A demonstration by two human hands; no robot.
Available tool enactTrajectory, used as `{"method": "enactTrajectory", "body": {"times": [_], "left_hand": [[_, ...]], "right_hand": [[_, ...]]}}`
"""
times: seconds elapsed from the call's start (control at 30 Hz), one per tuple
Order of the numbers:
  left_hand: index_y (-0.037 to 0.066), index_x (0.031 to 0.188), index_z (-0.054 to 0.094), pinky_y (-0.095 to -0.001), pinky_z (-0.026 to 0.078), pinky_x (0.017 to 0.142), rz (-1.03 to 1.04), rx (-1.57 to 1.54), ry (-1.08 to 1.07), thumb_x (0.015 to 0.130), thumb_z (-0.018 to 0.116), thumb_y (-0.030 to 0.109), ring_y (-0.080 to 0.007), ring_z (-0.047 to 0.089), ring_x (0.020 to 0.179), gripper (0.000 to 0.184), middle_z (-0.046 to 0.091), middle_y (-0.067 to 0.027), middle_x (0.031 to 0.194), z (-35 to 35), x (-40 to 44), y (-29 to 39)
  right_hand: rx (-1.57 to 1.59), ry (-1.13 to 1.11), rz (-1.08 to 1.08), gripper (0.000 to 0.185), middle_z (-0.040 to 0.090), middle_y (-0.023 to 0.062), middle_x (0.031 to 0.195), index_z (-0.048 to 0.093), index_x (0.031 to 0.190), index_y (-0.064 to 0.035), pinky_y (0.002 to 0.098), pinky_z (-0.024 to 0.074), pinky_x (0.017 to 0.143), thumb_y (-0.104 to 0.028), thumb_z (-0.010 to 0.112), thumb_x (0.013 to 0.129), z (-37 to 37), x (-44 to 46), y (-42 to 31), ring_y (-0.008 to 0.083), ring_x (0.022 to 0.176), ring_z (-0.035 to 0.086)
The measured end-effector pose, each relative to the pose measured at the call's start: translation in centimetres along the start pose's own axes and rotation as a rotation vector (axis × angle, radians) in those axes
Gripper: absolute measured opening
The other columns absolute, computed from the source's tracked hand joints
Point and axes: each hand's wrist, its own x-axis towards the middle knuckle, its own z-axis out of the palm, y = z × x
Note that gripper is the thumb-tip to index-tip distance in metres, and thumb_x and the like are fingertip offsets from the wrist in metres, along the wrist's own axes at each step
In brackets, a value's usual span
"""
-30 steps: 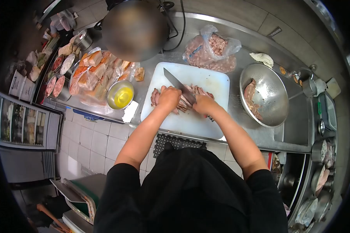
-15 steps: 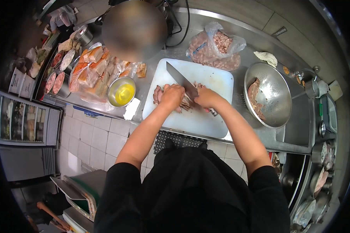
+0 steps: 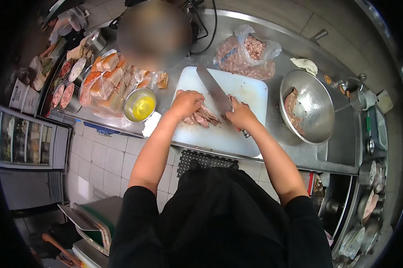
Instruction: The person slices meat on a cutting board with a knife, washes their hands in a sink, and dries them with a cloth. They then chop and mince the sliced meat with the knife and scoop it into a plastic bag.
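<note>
My right hand (image 3: 240, 116) grips a large knife (image 3: 214, 89) by its handle end, its broad blade slanting up and left over the white cutting board (image 3: 197, 142). Sliced meat (image 3: 206, 117) lies in a small heap left of the blade. My left hand (image 3: 186, 105) is curled over the left part of that meat, fingers bent and partly hiding it. A little more meat shows beside the right hand, against the far side of the blade.
Right of the board stands a perforated metal bowl (image 3: 319, 114) with a piece of meat (image 3: 291, 111) inside. Bagged minced meat (image 3: 248, 53) lies behind. To the left are a bowl of yellow liquid (image 3: 143, 107) and bagged meat blocks (image 3: 105, 85). A person (image 3: 65, 27) is at far left.
My left hand has moved left, uncovering more of the sliced meat. The knife has shifted slightly right and away from the heap, still in my right hand.
</note>
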Motion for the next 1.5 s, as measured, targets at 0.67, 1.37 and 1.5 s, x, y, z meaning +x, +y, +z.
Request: {"method": "enactTrajectory", "body": {"times": [0.67, 1.37, 1.5], "left_hand": [[0.02, 0.107, 0.077, -0.0479, 0.038, 0.1, -0.058, 0.183, -0.447, 0.08, 0.071, 0.035, -0.0288, 0.065, 0.113, 0.032, 0.072, -0.0081, 0.117, -1.4, 2.6, 1.0], [0.013, 0.1, 0.072, -0.0435, 0.047, 0.087, 0.122, 0.058, 0.188, 0.08, 0.075, 0.019, -0.0291, 0.059, 0.105, 0.021, 0.062, -0.006, 0.102, 5.1, 1.3, 2.8], [0.011, 0.098, 0.071, -0.0436, 0.047, 0.087, 0.09, 0.044, 0.178, 0.078, 0.076, 0.019, -0.03, 0.059, 0.104, 0.022, 0.061, -0.0072, 0.101, 5.2, 1.2, 3.0]], "right_hand": [[0.099, -0.21, 0.362, 0.045, 0.074, 0.0207, 0.087, 0.057, 0.132, 0.0011, 0.0409, 0.0587, 0.064, -0.025, 0.058, 0.095, -1.2, -3.6, 1.4, 0.0294, 0.054, 0.069], [-0.282, -0.223, 0.166, 0.035, 0.074, 0.0185, 0.084, 0.061, 0.121, -0.0009, 0.046, 0.0585, 0.07, -0.026, 0.058, 0.096, -3.6, -5.1, 0.8, 0.0324, 0.063, 0.072], [-0.231, -0.469, 0.343, 0.036, 0.074, 0.0218, 0.097, 0.06, 0.121, 0.0029, 0.0484, 0.0582, 0.079, -0.024, 0.058, 0.097, -6.9, -5.5, -4.8, 0.0368, 0.073, 0.073]]}}
